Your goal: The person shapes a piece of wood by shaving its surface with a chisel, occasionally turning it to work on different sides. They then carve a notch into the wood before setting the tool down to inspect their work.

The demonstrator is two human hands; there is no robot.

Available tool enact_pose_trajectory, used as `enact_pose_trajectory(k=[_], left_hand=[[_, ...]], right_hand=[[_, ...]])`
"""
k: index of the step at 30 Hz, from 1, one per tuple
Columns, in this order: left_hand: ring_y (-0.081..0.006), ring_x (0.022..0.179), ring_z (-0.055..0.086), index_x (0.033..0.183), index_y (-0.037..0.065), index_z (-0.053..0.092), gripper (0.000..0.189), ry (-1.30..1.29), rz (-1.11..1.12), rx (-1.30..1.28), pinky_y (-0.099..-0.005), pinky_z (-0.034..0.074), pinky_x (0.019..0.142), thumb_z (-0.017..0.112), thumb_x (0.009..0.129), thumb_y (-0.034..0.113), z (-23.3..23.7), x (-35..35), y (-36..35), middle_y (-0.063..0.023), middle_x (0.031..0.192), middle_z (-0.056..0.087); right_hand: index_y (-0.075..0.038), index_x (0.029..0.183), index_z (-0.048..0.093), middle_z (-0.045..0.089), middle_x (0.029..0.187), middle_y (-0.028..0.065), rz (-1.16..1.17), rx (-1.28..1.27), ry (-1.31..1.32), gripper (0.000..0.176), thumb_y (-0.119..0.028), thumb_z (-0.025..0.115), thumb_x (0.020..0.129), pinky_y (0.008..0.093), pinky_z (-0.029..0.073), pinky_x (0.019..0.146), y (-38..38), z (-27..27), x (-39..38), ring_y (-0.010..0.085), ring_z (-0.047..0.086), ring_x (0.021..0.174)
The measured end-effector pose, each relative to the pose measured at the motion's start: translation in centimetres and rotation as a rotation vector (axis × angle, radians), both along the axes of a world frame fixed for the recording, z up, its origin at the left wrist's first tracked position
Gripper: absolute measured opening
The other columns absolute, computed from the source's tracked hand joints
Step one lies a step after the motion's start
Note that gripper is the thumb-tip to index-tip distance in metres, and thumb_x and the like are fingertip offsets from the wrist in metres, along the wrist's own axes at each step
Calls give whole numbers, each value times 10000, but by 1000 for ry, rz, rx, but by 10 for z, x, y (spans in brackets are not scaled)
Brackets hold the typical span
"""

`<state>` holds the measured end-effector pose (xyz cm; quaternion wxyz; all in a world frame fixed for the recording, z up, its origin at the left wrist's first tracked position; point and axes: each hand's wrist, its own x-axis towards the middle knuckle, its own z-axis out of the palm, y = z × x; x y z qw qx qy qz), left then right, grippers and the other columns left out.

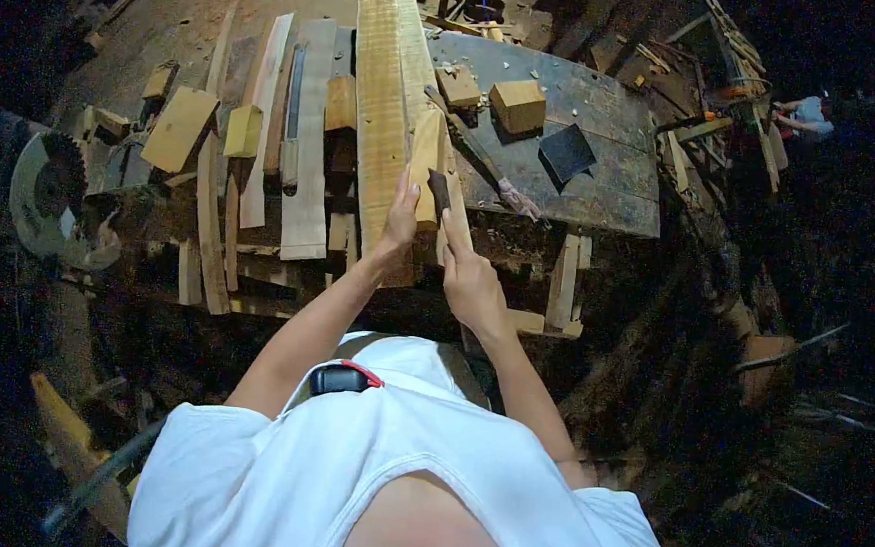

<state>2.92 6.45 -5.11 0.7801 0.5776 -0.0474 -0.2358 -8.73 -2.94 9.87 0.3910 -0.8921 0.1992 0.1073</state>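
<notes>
My left hand grips the left side of a pale wooden block, its fingers along the block's edge. My right hand is closed at the near end of a dark, narrow tool, with the index finger stretched forward along it. The tool lies against the block's right side; its exact kind I cannot tell. Long planks lie under and beyond the block. Just right of it rests a long tool with a wrapped handle.
On the dark workbench sit a wooden cube, a smaller block and a black square piece. Boards and blocks line the left side. A circular saw blade stands far left. A person is at far right.
</notes>
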Motion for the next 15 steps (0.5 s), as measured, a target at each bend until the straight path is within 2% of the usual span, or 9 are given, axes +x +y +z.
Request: enact_pose_trajectory(k=[2, 5, 6, 8, 9, 10, 12, 15], left_hand=[[-241, 1367, 244, 1443, -15, 217, 499, -82, -25, -27, -313, 177, 1117, 293, 1005, 212, 2, 2, -1, -156, 1469, 283], [-238, 1362, 251, 1444, -20, 210, 502, 8, 40, 105, -314, 184, 1114, 291, 1005, 211, 32, -6, -4, -160, 1467, 283], [-238, 1362, 251, 1444, -20, 210, 502, 0, 44, 110, -314, 184, 1114, 291, 1005, 211, 19, -2, -2, -160, 1467, 283], [-233, 1366, 245, 1450, -23, 192, 511, -291, 4, 125, -308, 180, 1116, 288, 1007, 214, -24, 7, -4, -154, 1477, 268], [-233, 1366, 245, 1450, -23, 192, 511, -289, 15, 122, -308, 180, 1116, 288, 1007, 214, -21, 10, -5, -154, 1477, 268], [-224, 1355, 265, 1453, -15, 188, 514, -176, 24, 75, -306, 190, 1116, 283, 1002, 212, -12, 9, -4, -147, 1477, 275], [-215, 1344, 286, 1457, -7, 185, 516, -37, 31, 38, -305, 201, 1116, 279, 997, 209, 0, -1, 4, -140, 1476, 282], [-212, 1346, 279, 1456, -8, 187, 511, -56, -23, 55, -308, 205, 1115, 280, 1000, 204, 4, 3, 1, -140, 1478, 276]], right_hand=[[-185, 1415, 340, 581, 908, 345, -19, -21, -62, 479, -243, 401, 943, 554, 431, 765, -8, -18, 24, 498, 561, 873], [-192, 1412, 345, 585, 899, 340, -20, -59, -150, 474, -236, 400, 943, 555, 433, 753, -29, -56, 70, 501, 562, 858], [-199, 1412, 347, 586, 902, 337, -11, -79, -164, 471, -234, 396, 944, 555, 433, 752, -32, -61, 79, 502, 561, 856], [-197, 1410, 351, 587, 901, 337, -3, -67, -151, 469, -229, 396, 944, 554, 434, 753, -22, -40, 56, 500, 561, 860], [-194, 1408, 356, 588, 900, 337, 2, -57, -128, 467, -224, 396, 943, 552, 436, 753, -15, -26, 39, 497, 560, 863], [-194, 1405, 360, 591, 886, 334, 2, -47, -131, 465, -219, 398, 943, 553, 438, 749, -6, -12, 22, 495, 564, 855], [-195, 1402, 365, 595, 844, 328, -1, -42, -173, 461, -207, 403, 942, 561, 443, 730, 7, -11, -6, 492, 573, 826], [-203, 1408, 353, 593, 849, 328, 14, -70, -105, 475, -204, 411, 937, 564, 450, 712, -2, -10, 19, 492, 579, 798]])
